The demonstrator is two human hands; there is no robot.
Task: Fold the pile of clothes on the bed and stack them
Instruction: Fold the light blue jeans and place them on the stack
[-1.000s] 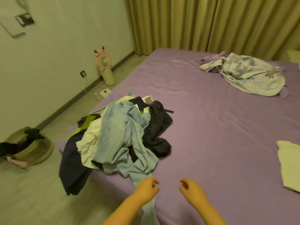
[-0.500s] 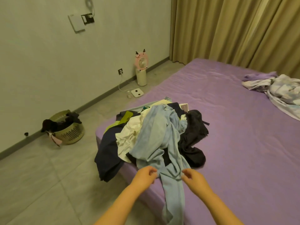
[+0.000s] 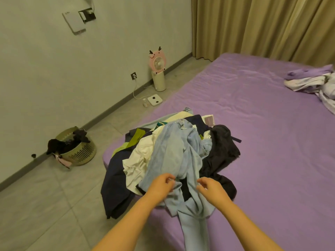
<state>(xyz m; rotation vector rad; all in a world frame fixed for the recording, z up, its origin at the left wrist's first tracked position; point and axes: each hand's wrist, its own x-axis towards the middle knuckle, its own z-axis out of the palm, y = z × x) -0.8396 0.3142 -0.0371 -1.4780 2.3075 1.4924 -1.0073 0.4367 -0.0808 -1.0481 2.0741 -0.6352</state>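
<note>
Head view looks down on the pile of clothes [image 3: 174, 156] heaped at the near left corner of the purple bed [image 3: 262, 142], partly spilling over its edge toward the floor. Topmost lies a pair of light blue jeans [image 3: 179, 151], and the coming move turns on how they run: their long axis goes from the waistband at the far end of the pile straight toward the person, one leg trailing over the bed's near edge between the two forearms. Both hands sit at the near part of the jeans, roughly level with each other and on either side of that axis. The left hand [image 3: 161, 187] has its fingers curled and appears to pinch a fold of the blue denim; the right hand [image 3: 211, 189] has its fingers bent at the cloth just beside the leg, but whether it has actually caught hold of the fabric I cannot tell. Neither hand is clearly nearer; the waistband lies well beyond both sets of fingertips. My judgement is that lifting the jeans free of the white garment [image 3: 139, 160] and the dark garment [image 3: 221, 153] beside them comes first, and no folded stack is visible yet
</note>
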